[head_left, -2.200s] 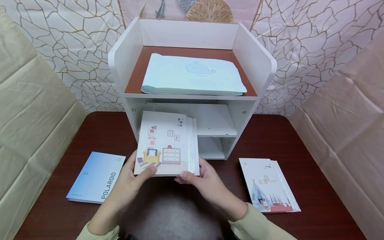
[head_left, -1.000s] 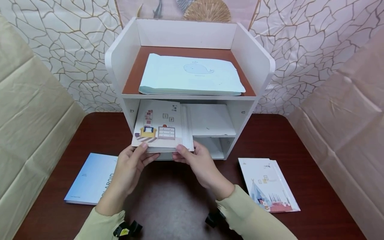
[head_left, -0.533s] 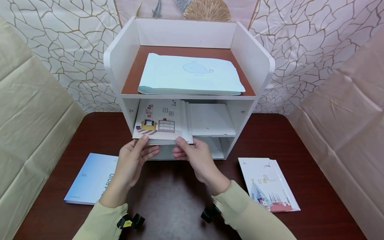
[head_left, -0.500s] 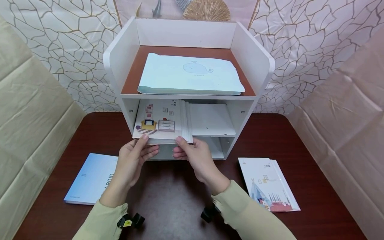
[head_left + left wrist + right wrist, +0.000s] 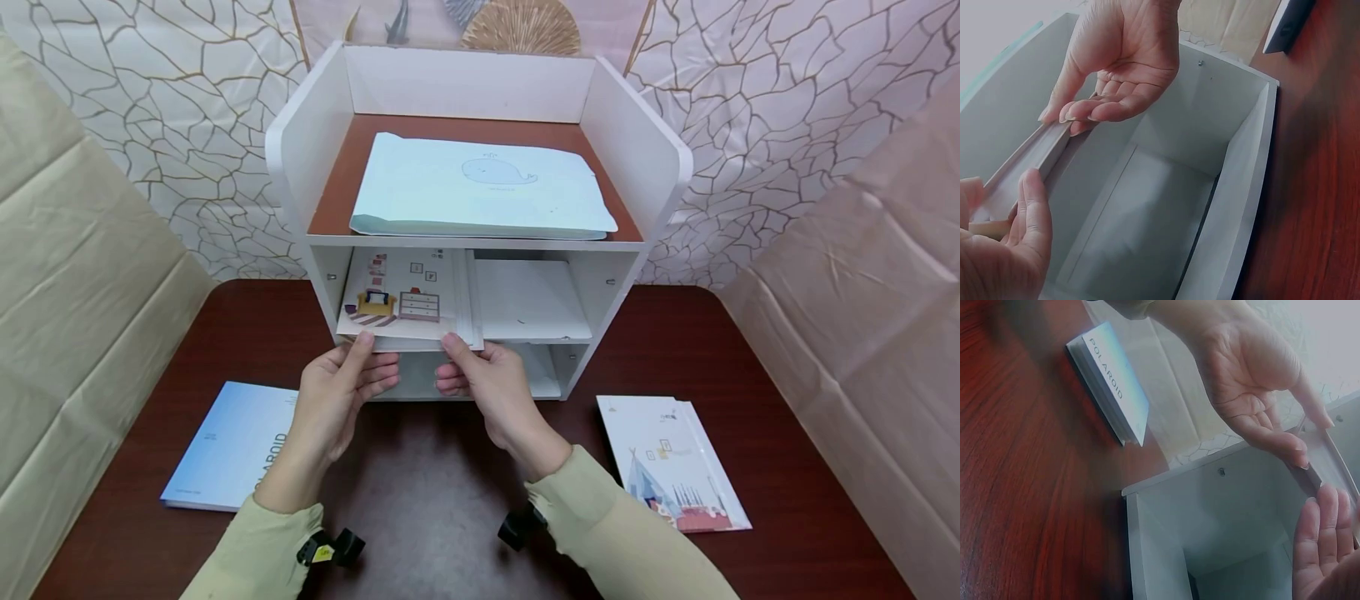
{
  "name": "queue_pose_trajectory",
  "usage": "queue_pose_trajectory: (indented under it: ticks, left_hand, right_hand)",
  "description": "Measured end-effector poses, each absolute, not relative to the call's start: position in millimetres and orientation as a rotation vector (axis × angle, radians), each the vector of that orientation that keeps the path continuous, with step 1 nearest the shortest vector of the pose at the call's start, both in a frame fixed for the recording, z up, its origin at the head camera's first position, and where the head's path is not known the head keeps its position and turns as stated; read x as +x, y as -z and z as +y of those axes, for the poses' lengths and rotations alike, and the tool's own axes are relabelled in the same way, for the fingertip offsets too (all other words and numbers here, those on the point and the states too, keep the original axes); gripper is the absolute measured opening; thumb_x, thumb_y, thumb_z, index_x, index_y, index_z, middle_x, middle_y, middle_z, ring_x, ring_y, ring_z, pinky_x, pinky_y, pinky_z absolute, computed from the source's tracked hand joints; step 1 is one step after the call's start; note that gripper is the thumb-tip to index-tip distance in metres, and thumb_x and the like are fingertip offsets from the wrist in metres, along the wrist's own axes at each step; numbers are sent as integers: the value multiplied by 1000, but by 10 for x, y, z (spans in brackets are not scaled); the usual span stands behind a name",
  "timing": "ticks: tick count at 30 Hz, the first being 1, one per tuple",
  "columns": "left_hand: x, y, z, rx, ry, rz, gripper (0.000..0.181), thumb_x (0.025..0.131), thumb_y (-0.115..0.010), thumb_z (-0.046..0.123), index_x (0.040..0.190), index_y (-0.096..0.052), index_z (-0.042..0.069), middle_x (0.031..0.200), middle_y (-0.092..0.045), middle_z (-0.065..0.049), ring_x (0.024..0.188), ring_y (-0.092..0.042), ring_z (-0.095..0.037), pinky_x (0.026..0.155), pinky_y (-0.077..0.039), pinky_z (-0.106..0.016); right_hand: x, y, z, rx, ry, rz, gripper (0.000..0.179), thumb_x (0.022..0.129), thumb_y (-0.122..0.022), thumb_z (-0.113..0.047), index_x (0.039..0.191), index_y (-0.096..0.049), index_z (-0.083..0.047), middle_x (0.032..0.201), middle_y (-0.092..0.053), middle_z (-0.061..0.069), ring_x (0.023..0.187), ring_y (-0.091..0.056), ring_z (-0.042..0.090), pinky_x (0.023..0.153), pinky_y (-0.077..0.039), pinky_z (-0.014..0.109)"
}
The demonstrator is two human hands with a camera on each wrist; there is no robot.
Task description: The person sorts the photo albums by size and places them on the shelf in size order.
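Observation:
A stack of white picture books (image 5: 408, 304), with a yellow armchair and a dresser drawn on the top cover, lies mostly inside the left part of the shelf unit's middle level. Its front edge sticks out a little. My left hand (image 5: 337, 392) pinches that edge near the left corner, thumb on top and fingers below. Near the right corner my right hand (image 5: 495, 396) pinches it in the same way. In the left wrist view the stack's edge (image 5: 1016, 162) runs between both hands. The right wrist view shows my left hand (image 5: 1241, 381) at the edge, palm up.
The white shelf unit (image 5: 663, 158) carries a pale whale-print packet (image 5: 480, 196) on top. Right of the stack is bare middle board (image 5: 536, 304). A blue POLAROID book (image 5: 225, 450) lies on the dark red table at left, another white book stack (image 5: 667, 467) at right.
The stack has moved forward, away from me, from in front of the shelf unit into its middle level. Both hands have gone with it, still pinching its front edge.

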State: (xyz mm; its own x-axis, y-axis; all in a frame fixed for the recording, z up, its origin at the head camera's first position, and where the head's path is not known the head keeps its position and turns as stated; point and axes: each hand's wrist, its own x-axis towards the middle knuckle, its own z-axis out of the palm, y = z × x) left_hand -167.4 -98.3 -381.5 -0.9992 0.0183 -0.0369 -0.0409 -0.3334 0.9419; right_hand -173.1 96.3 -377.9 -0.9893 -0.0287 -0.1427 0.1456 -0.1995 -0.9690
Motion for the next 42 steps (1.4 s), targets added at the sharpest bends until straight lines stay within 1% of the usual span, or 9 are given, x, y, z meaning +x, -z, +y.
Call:
queue_pose_trajectory:
  ticks: [3,6,10,14,22,30,35,39,42]
  left_hand:
    - [-1662,3823,-973,-29,-2522,1808,56,93,-62,42,118,-55,-8,97,-69,-19,84,-70,-21,79,-55,-40]
    - [-1637,3842,-969,-37,-2476,1856,55,93,-61,43,118,-54,-5,100,-69,-16,83,-70,-21,78,-56,-40]
    - [-1585,3878,-949,-1,-2394,1935,53,94,-61,41,122,-50,-3,108,-67,-14,90,-69,-23,77,-56,-41]
    - [-1542,3937,-887,63,-2356,1954,53,94,-63,36,127,-47,-2,119,-60,-21,99,-66,-27,80,-55,-43]
    - [-1486,4097,-685,176,-2260,1993,51,90,-71,28,128,-50,3,118,-57,-19,99,-64,-29,81,-55,-42]
    - [-1405,4238,-414,263,-2043,2113,55,86,-76,31,132,-53,12,120,-62,-7,98,-65,-21,76,-55,-34]
    - [-1298,4281,-130,344,-1948,2112,58,84,-77,31,133,-52,11,122,-61,-8,99,-64,-21,70,-55,-32]
    - [-1198,4440,189,391,-1929,2143,58,81,-80,34,129,-54,13,119,-62,-7,96,-65,-20,73,-55,-31]
    - [-1113,4516,428,397,-1922,2147,60,79,-81,31,129,-53,12,119,-62,-7,98,-64,-22,79,-53,-32]
  right_hand:
    - [-1722,3789,978,126,2342,1918,48,83,-74,-45,95,-66,1,74,-70,13,65,-70,21,75,-57,43]
    - [-1698,3815,1011,77,2314,1953,47,85,-73,-44,99,-64,0,79,-70,14,69,-70,23,76,-56,43]
    - [-1649,3871,1106,-12,2261,2050,43,88,-71,-39,103,-63,1,87,-70,16,76,-69,26,76,-56,41]
    - [-1588,3924,1271,-55,2149,2230,35,89,-71,-35,103,-65,-3,88,-70,13,79,-69,26,75,-56,37]
    - [-1360,3946,1787,-128,1752,2610,30,87,-74,-23,107,-64,-3,93,-68,11,85,-66,25,72,-53,30]
    - [-1264,4292,2465,-105,1546,2837,40,85,-75,-35,109,-63,-6,95,-68,4,84,-66,17,70,-54,28]
    - [-1170,4381,2822,17,1408,2942,43,87,-73,-36,114,-62,-4,98,-68,4,87,-65,16,74,-53,24]
    - [-1134,4390,3026,65,1307,3009,43,87,-72,-37,112,-62,-4,97,-69,5,85,-65,12,73,-52,20]
    - [-1120,4369,3116,78,1245,3053,41,87,-73,-36,110,-63,-4,95,-69,6,83,-65,11,72,-51,17]
